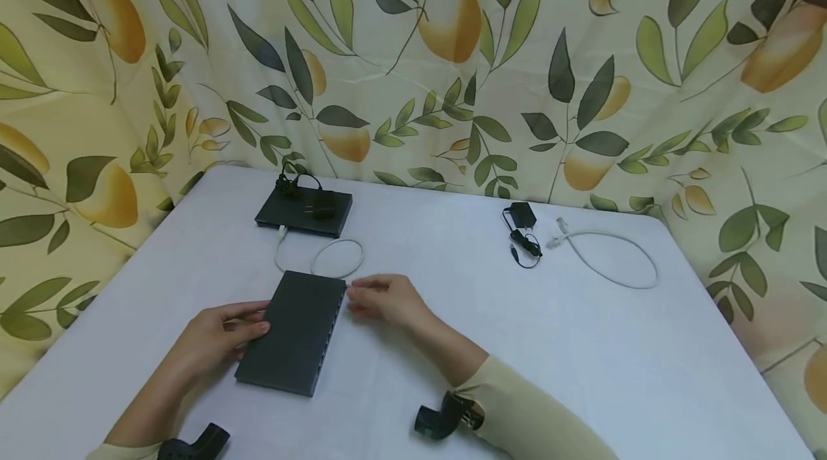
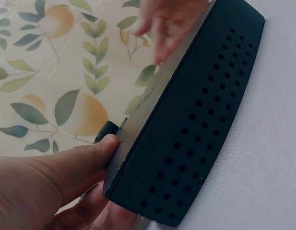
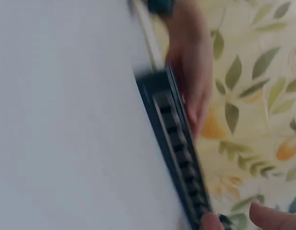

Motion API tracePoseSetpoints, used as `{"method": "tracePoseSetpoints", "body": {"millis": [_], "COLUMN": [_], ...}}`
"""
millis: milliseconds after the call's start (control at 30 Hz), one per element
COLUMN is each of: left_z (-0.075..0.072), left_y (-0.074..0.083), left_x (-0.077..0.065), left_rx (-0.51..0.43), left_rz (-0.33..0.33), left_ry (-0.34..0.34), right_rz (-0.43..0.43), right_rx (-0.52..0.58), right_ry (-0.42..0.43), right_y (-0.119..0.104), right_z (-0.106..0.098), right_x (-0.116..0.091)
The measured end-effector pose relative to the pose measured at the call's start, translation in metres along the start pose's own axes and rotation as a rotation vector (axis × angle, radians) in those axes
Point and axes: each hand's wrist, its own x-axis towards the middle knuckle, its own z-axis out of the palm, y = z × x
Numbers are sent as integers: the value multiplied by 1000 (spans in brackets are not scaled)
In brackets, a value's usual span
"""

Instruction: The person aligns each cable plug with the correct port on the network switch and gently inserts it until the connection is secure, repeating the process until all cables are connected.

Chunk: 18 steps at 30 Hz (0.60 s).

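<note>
A flat dark network switch [image 1: 292,334] is tilted above the white table, a row of ports [image 3: 176,148] along its right side. My left hand [image 1: 216,338] grips its left edge, thumb on top and fingers below; vent holes [image 2: 200,129] fill that side in the left wrist view. My right hand [image 1: 384,298] is at the switch's far right corner, its fingertips close to the port side. A white network cable [image 1: 337,243] loops behind the switch, and its near end is hidden about there. The right wrist view is blurred, so whether these fingers pinch anything is unclear.
Behind, a second dark box [image 1: 284,210] has the white cable plugged into its front and a black power adapter [image 1: 321,204] on top. Another adapter [image 1: 522,216] and a coiled white cable [image 1: 620,237] lie at the back right. A patterned curtain [image 1: 413,108] hangs behind the table.
</note>
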Motion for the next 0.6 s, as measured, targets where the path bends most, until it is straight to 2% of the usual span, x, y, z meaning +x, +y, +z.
{"method": "tracePoseSetpoints", "body": {"millis": [67, 133, 300, 600], "left_z": [1, 2, 4, 3], "left_y": [0, -1, -1, 1], "left_x": [0, 1, 0, -3], "left_rx": [1, 0, 8, 14], "left_rz": [-4, -12, -23, -8], "left_ry": [5, 9, 22, 25], "right_rz": [22, 16, -41, -5], "right_rx": [35, 70, 99, 118], "right_ry": [-53, -64, -3, 35], "right_y": [8, 14, 20, 19], "right_z": [7, 14, 27, 29], "right_x": [-7, -9, -7, -1]}}
